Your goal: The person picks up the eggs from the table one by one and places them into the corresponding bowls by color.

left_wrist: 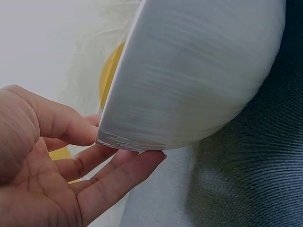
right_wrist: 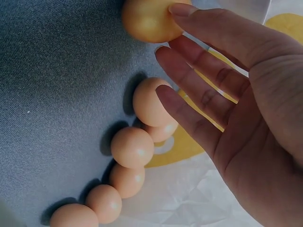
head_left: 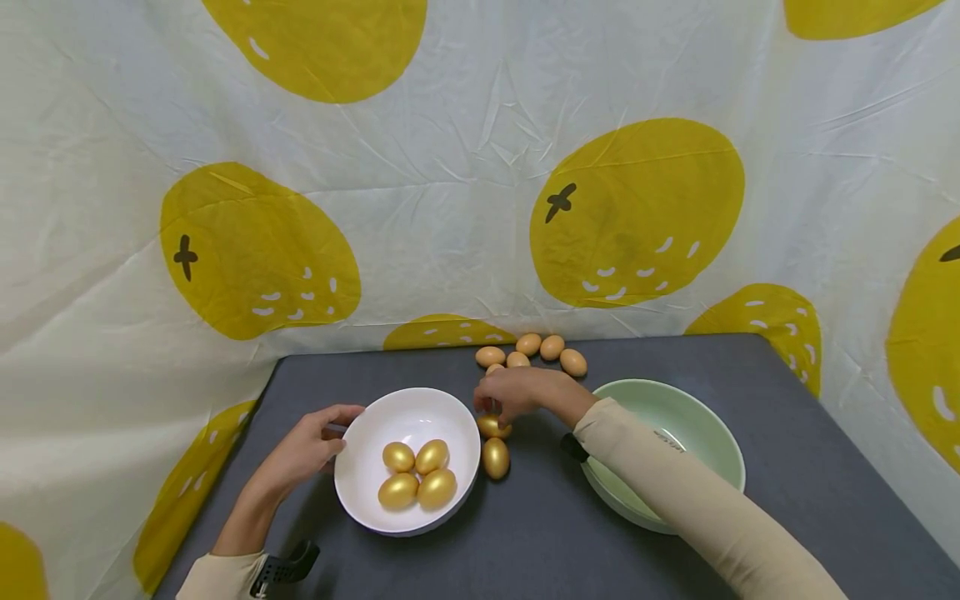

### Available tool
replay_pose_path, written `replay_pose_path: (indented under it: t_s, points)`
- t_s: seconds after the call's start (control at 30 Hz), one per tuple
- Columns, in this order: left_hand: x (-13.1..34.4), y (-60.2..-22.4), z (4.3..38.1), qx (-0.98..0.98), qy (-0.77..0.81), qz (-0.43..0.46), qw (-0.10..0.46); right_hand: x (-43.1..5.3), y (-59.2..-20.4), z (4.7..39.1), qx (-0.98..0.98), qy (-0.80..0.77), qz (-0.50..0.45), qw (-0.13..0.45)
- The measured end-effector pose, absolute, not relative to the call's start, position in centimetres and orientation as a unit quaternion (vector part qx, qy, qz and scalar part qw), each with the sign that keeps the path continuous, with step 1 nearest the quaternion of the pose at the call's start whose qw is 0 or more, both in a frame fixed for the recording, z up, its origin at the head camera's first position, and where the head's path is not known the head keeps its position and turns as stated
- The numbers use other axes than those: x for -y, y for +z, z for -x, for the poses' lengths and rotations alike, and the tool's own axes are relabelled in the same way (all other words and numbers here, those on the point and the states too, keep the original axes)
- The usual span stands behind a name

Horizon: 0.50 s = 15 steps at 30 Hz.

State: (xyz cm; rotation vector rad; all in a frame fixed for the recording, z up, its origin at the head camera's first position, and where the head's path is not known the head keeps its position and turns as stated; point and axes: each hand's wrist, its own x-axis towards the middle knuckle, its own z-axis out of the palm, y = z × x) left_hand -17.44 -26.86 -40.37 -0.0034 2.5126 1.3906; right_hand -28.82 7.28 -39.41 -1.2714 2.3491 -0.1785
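My left hand [head_left: 311, 446] holds the side of a white bowl [head_left: 352, 483]. In the left wrist view the thumb [left_wrist: 78, 130] meets the rim, and fingertips [left_wrist: 147, 163] touch the outer wall. Inside the bowl lie several golden eggs [head_left: 397, 492]. My right hand [head_left: 521, 392] is just right of the bowl, its thumb [right_wrist: 182, 10] on a golden egg [right_wrist: 149, 21] and its other fingers beside it; part of the grip is hidden. Another golden egg [head_left: 495, 458] lies on the table, nearer to me.
Several brown eggs [head_left: 573, 362] lie at the table's back edge, behind my right hand. A pale green bowl [head_left: 705, 425] stands on the right, under my right forearm. The dark grey table [head_left: 795, 433] meets a white cloth [head_left: 442, 250] printed with yellow fruit.
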Motion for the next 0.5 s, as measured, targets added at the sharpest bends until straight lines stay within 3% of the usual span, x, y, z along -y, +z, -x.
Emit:
replay_pose_path:
  t_s: [0.5]
  points:
    - [26.8,-40.29,17.4,-0.87,0.474,0.004,0.134,-6.85,-39.71,28.87,-0.864,-0.045,0.443,0.237]
